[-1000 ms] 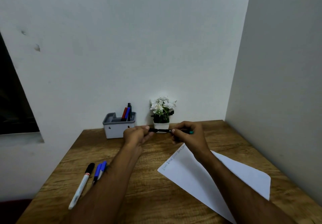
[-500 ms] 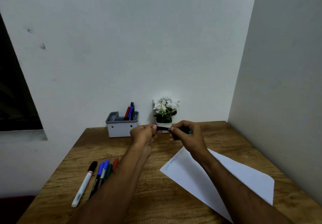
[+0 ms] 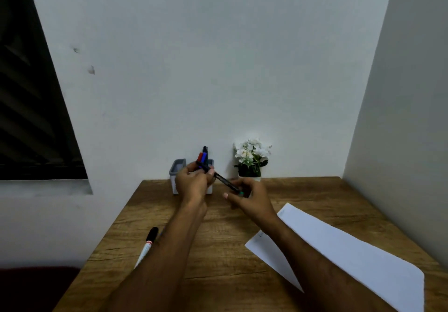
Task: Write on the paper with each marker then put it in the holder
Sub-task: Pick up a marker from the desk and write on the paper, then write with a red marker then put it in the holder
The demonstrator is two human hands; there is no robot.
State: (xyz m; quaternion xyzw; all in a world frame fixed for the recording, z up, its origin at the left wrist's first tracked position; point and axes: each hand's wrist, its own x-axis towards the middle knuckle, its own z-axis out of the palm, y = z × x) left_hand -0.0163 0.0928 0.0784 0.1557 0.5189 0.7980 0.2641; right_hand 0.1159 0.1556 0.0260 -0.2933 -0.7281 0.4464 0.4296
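- Here, a wooden table (image 3: 218, 251) fills the lower part of the view, set into a corner of pale walls.
- A white sheet of paper (image 3: 339, 256) lies flat toward the table's right edge, partly under the right forearm.
- A grey holder (image 3: 175, 178) stands at the back edge, with red, blue and black markers upright in it; a small potted plant (image 3: 251, 160) with white flowers stands just beside it to the right.
- The left hand (image 3: 194, 183) is raised in front of the holder, its fingers curled round the upper end of a dark pen (image 3: 224, 180).
- The right hand (image 3: 249, 199) has loosely bent fingers at the pen's lower, green-tipped end; whether they grip it I cannot tell.
- A white marker with a black cap (image 3: 148, 242) lies near the left edge.
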